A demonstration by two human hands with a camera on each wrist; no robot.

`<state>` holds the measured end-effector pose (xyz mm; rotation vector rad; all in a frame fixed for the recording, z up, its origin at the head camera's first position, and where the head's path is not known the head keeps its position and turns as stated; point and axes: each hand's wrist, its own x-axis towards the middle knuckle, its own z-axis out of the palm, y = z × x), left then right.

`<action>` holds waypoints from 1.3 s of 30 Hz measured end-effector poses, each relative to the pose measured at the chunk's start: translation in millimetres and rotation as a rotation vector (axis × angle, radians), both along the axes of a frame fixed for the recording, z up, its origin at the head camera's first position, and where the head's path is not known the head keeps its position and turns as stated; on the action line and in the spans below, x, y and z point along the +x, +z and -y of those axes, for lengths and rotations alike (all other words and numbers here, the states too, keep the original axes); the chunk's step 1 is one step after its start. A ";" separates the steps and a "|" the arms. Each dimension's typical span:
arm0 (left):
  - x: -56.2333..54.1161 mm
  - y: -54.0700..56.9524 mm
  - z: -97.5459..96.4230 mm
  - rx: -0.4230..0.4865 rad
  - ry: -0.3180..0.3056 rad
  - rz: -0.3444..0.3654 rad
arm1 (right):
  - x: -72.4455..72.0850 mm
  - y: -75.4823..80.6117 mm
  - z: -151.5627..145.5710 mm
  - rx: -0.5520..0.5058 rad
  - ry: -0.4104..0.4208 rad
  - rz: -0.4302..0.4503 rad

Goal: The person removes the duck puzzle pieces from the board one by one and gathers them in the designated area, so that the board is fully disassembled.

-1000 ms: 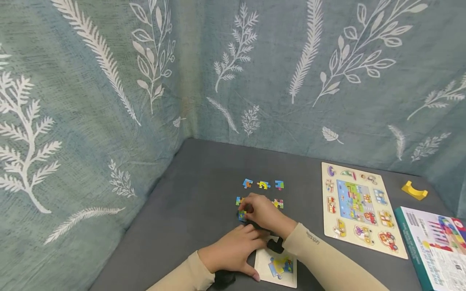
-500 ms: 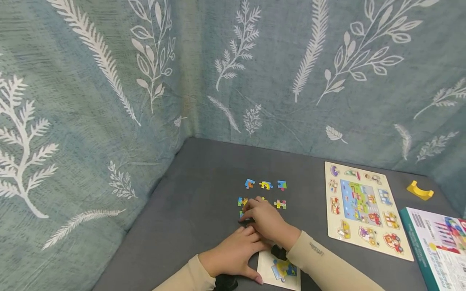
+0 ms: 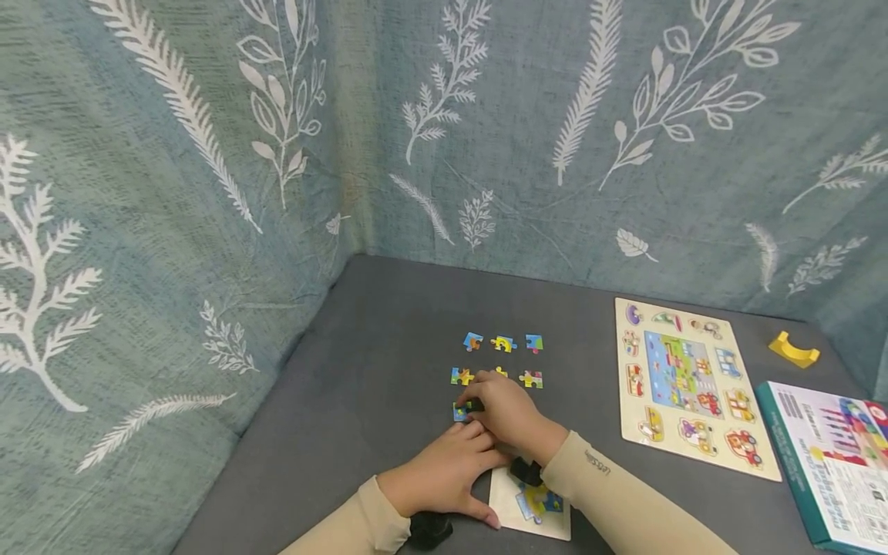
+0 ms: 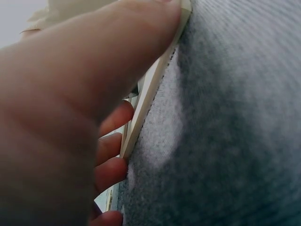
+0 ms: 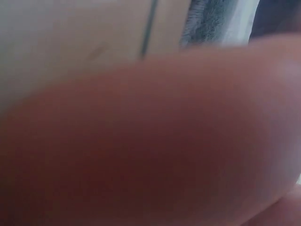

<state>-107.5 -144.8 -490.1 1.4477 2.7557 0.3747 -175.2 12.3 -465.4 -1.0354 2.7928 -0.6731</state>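
My right hand (image 3: 508,408) is bent over a blue and green jigsaw piece (image 3: 459,412), with index finger and thumb at its upper and right edges. The palm hides part of that area. My left hand (image 3: 454,472) lies along the left side of a pale wooden puzzle board (image 3: 508,518), its thumb at the near corner and its fingers spread toward the far end. Joined blue and yellow pieces (image 3: 537,502) sit on that board, partly under the right sleeve. In the left wrist view, the thumb (image 4: 141,28) overlaps the board's corner and the fingertips meet its edge (image 4: 145,106).
Loose jigsaw pieces lie in rows beyond the hands, among them a yellow piece (image 3: 503,344) and a pink-green one (image 3: 532,378). A larger vehicle puzzle board (image 3: 629,420) lies right, beside a boxed set (image 3: 825,462) and a yellow curved block (image 3: 793,351).
The right fingers shifted right and covered more of the blue and green piece half a second ago; now they are back at its edge and more of it shows. The left hand stays put.
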 end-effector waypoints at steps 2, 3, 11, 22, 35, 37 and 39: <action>-1.8 0.3 -1.3 -0.006 -0.009 -0.018 | -1.9 -0.4 -0.9 -0.001 -0.007 0.003; -2.4 0.3 -1.6 -0.009 -0.010 -0.024 | -2.9 -0.9 -1.0 -0.003 -0.006 0.006; 1.6 -3.6 -2.6 0.010 -0.006 0.030 | 15.6 22.7 -24.0 -0.081 -0.025 -0.051; 4.5 1.6 -2.5 0.032 0.005 0.007 | 110.7 -5.5 -106.2 0.049 -0.059 0.120; 7.6 4.5 0.8 0.010 0.015 -0.023 | 116.0 -16.8 -103.0 -0.047 -0.101 0.134; 7.3 5.5 -0.5 0.006 0.013 -0.012 | 113.5 -14.8 -102.4 -0.066 -0.108 0.157; 6.7 6.1 -2.3 0.005 0.013 0.005 | 111.3 -13.5 -102.2 -0.093 -0.110 0.177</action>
